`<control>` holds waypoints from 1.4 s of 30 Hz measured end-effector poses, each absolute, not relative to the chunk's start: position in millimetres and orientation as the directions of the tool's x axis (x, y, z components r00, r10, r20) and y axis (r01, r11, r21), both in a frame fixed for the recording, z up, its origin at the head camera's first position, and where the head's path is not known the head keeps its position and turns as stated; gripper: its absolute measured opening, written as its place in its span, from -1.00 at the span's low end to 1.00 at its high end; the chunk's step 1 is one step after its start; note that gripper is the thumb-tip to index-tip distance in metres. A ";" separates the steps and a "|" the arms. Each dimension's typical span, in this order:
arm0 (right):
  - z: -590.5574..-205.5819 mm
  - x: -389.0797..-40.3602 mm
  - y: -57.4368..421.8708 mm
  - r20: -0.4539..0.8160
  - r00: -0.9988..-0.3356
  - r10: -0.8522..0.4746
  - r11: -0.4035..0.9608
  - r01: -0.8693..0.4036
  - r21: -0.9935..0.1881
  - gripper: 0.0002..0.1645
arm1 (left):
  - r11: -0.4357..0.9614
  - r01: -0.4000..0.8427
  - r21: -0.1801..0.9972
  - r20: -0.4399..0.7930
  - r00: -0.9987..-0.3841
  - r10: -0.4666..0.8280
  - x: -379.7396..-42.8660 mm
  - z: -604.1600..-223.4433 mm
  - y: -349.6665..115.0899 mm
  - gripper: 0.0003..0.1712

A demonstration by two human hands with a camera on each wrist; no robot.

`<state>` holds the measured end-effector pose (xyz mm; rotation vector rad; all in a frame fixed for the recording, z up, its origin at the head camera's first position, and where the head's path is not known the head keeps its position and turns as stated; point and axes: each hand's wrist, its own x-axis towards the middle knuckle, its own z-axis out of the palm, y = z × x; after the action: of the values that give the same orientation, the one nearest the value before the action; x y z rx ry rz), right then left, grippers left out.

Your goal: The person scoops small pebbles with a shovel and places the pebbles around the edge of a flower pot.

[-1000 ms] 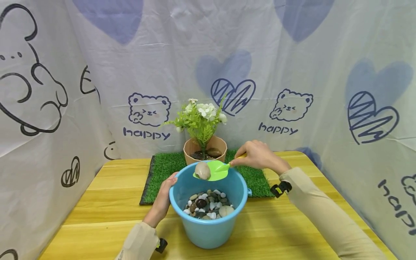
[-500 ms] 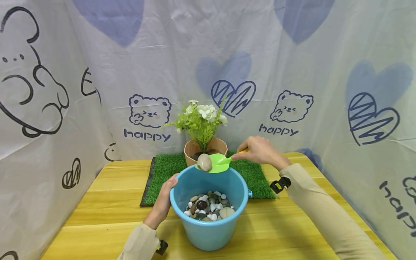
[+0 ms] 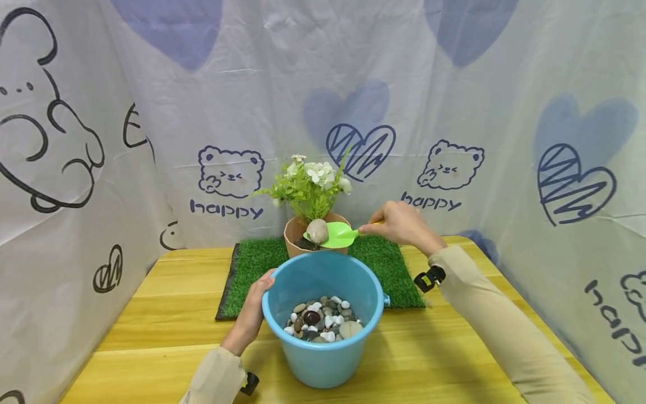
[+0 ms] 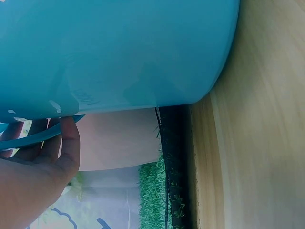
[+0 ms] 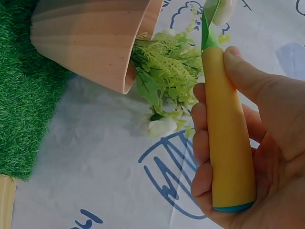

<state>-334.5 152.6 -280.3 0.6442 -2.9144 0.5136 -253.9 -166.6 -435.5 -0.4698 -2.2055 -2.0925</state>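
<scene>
In the head view my right hand [image 3: 404, 224] grips the yellow handle [image 5: 228, 129] of a small garden trowel with a green blade [image 3: 341, 235]. A large pale stone [image 3: 318, 231] lies on the blade, over the opening of a peach flowerpot [image 3: 292, 234]. The pot holds a plant with white flowers [image 3: 320, 174], and the blade and stone hide part of its opening. My left hand [image 3: 251, 311] holds the rim of a light blue bucket [image 3: 323, 365] at its left side. Mixed pebbles [image 3: 323, 318], white, grey and brown, cover the bucket's bottom.
The pot stands on a green artificial grass mat [image 3: 259, 255] behind the bucket. Both are on a yellow wooden table [image 3: 166, 314]. A printed white curtain [image 3: 282, 67] surrounds the table at the back and sides.
My right hand has raised the trowel and moved it away from me, from above the bucket's far rim to the pot's opening, the stone still on it. The left hand keeps its hold.
</scene>
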 end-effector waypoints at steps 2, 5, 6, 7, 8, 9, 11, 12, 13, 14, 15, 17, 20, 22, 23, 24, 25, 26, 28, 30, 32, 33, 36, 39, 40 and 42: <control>-279.8 -335.9 152.9 0.178 -0.908 -0.380 0.859 -0.418 -0.297 -0.64 | 0.027 0.266 0.964 0.257 -0.950 0.176 -254.3 -434.9 -166.4 -0.42; -279.6 -339.0 153.5 0.173 -0.914 -0.368 0.865 -0.405 -0.298 -0.64 | 0.028 0.269 0.963 0.261 -0.950 0.170 -255.0 -434.5 -166.0 -0.41; -279.6 -340.1 153.6 0.171 -0.914 -0.367 0.865 -0.403 -0.298 -0.65 | 0.028 0.268 0.963 0.260 -0.951 0.166 -255.2 -434.5 -165.8 -0.41; -279.6 -341.3 153.7 0.168 -0.916 -0.365 0.866 -0.400 -0.299 -0.65 | 0.027 0.269 0.963 0.261 -0.951 0.166 -255.3 -434.6 -165.8 -0.42; -279.9 -342.4 153.8 0.163 -0.917 -0.364 0.867 -0.397 -0.302 -0.65 | 0.027 0.268 0.963 0.260 -0.951 0.165 -255.4 -434.7 -165.7 -0.42; -280.2 -343.4 153.8 0.158 -0.920 -0.360 0.868 -0.392 -0.305 -0.65 | 0.026 0.266 0.964 0.258 -0.952 0.163 -255.3 -434.7 -165.6 -0.42; -281.6 -346.0 154.0 0.151 -0.922 -0.357 0.870 -0.387 -0.305 -0.63 | 0.022 0.262 0.965 0.255 -0.953 0.163 -255.0 -434.5 -165.4 -0.42; -282.5 -347.2 154.1 0.151 -0.923 -0.353 0.873 -0.383 -0.301 -0.62 | 0.020 0.263 0.965 0.256 -0.952 0.166 -254.9 -434.4 -165.4 -0.42; -283.5 -348.4 154.0 0.151 -0.925 -0.350 0.876 -0.380 -0.298 -0.61 | 0.018 0.263 0.965 0.257 -0.952 0.168 -254.8 -434.2 -165.4 -0.42; -284.6 -349.7 153.6 0.151 -0.926 -0.346 0.879 -0.377 -0.293 -0.58 | 0.017 0.262 0.965 0.256 -0.952 0.166 -254.7 -433.9 -165.3 -0.42; -285.9 -351.2 153.1 0.154 -0.927 -0.342 0.882 -0.373 -0.286 -0.57 | 0.015 0.262 0.965 0.256 -0.953 0.165 -254.5 -433.7 -165.4 -0.42; -288.7 -354.0 151.5 0.161 -0.928 -0.335 0.889 -0.368 -0.272 -0.51 | 0.018 0.266 0.964 0.260 -0.951 0.165 -254.2 -433.4 -165.7 -0.42; -293.6 -358.3 148.1 0.171 -0.930 -0.325 0.894 -0.361 -0.265 -0.40 | 0.019 0.268 0.963 0.262 -0.951 0.162 -254.0 -433.8 -165.7 -0.42; -297.3 -361.1 146.0 0.180 -0.929 -0.324 0.892 -0.364 -0.267 -0.36 | 0.018 0.272 0.962 0.265 -0.951 0.160 -254.0 -434.5 -165.6 -0.42; -299.1 -362.6 144.9 0.185 -0.928 -0.322 0.892 -0.363 -0.270 -0.34 | 0.018 0.273 0.962 0.267 -0.950 0.161 -254.1 -434.8 -165.6 -0.42; -300.8 -364.1 143.8 0.187 -0.930 -0.318 0.891 -0.360 -0.276 -0.35 | 0.018 0.273 0.962 0.267 -0.950 0.160 -254.2 -435.3 -165.5 -0.42; -302.5 -365.8 142.9 0.189 -0.930 -0.315 0.891 -0.358 -0.278 -0.36 | 0.017 0.273 0.962 0.267 -0.951 0.159 -254.2 -435.6 -165.4 -0.43; -304.0 -367.4 141.8 0.190 -0.931 -0.311 0.893 -0.355 -0.278 -0.37 | 0.018 0.274 0.962 0.268 -0.950 0.159 -254.2 -435.8 -165.4 -0.43; -306.5 -370.4 139.9 0.188 -0.934 -0.302 0.897 -0.346 -0.275 -0.39 | 0.018 0.276 0.961 0.270 -0.950 0.159 -254.4 -436.1 -165.6 -0.42; -308.9 -373.2 138.3 0.181 -0.939 -0.292 0.905 -0.332 -0.266 -0.41 | 0.018 0.275 0.961 0.269 -0.950 0.158 -254.4 -436.1 -165.5 -0.43; -311.0 -375.2 136.9 0.180 -0.940 -0.289 0.910 -0.328 -0.253 -0.42 | 0.017 0.276 0.961 0.270 -0.950 0.157 -254.3 -435.9 -165.5 -0.43; -311.9 -375.8 136.4 0.182 -0.940 -0.289 0.912 -0.328 -0.248 -0.41 | 0.016 0.278 0.961 0.272 -0.949 0.159 -254.3 -435.8 -165.5 -0.42; -314.5 -377.4 134.5 0.191 -0.938 -0.290 0.912 -0.331 -0.243 -0.36 | 0.012 0.277 0.961 0.272 -0.950 0.156 -253.9 -435.4 -165.2 -0.42; -316.3 -377.9 132.2 0.196 -0.934 -0.299 0.906 -0.342 -0.247 -0.31 | 0.007 0.277 0.961 0.273 -0.949 0.159 -253.6 -435.6 -165.0 -0.42; -316.8 -378.2 131.5 0.198 -0.932 -0.302 0.905 -0.346 -0.249 -0.30 | 0.003 0.276 0.961 0.272 -0.949 0.159 -253.5 -435.8 -164.9 -0.42; -317.5 -378.4 130.0 0.199 -0.930 -0.308 0.903 -0.352 -0.247 -0.30 | 0.002 0.277 0.961 0.273 -0.948 0.164 -253.5 -435.7 -164.9 -0.42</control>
<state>-378.4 130.0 -317.5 0.5076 -2.9119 0.4218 -253.5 -164.9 -435.7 -0.4781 -2.1634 -2.1095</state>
